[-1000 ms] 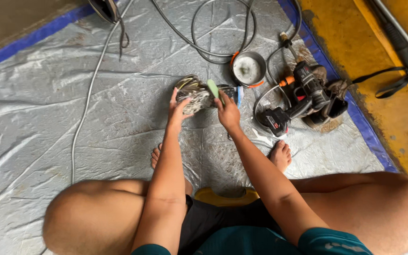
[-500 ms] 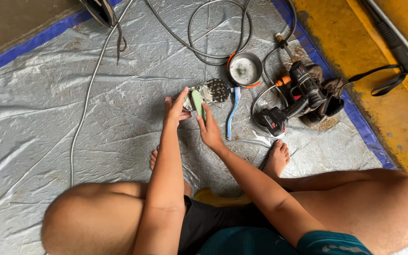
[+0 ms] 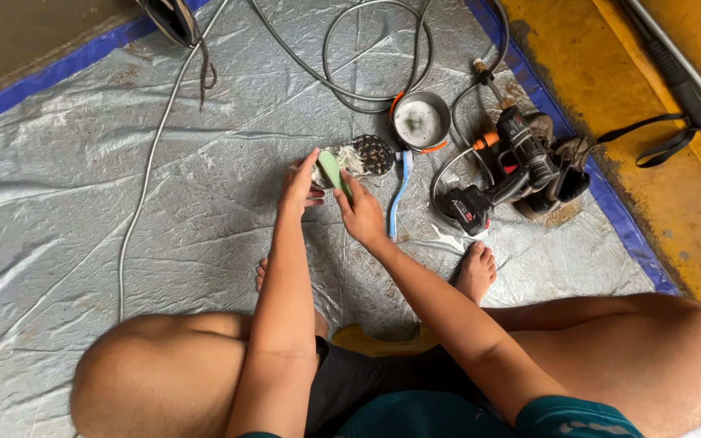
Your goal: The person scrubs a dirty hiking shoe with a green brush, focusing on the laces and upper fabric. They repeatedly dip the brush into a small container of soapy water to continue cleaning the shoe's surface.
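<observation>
A dirty shoe (image 3: pixel 367 156) with a patterned dark sole lies on its side on the grey tarp (image 3: pixel 164 227). My left hand (image 3: pixel 298 188) grips the shoe's near end. My right hand (image 3: pixel 361 212) holds a pale green bar (image 3: pixel 330 170), perhaps soap, and presses it against the shoe. A blue toothbrush (image 3: pixel 399 195) lies on the tarp just right of my right hand.
A round metal bowl with an orange rim (image 3: pixel 418 122) sits beyond the shoe. A black cordless tool (image 3: pixel 501 174) with hose rests at right beside more dark shoes (image 3: pixel 565 174). Grey cables (image 3: pixel 350 73) loop at the top. A yellow floor (image 3: pixel 659 122) borders the tarp's blue edge.
Both hands have drawn nearer to me with the shoe. The green bar has shifted from the shoe's far side to its near end.
</observation>
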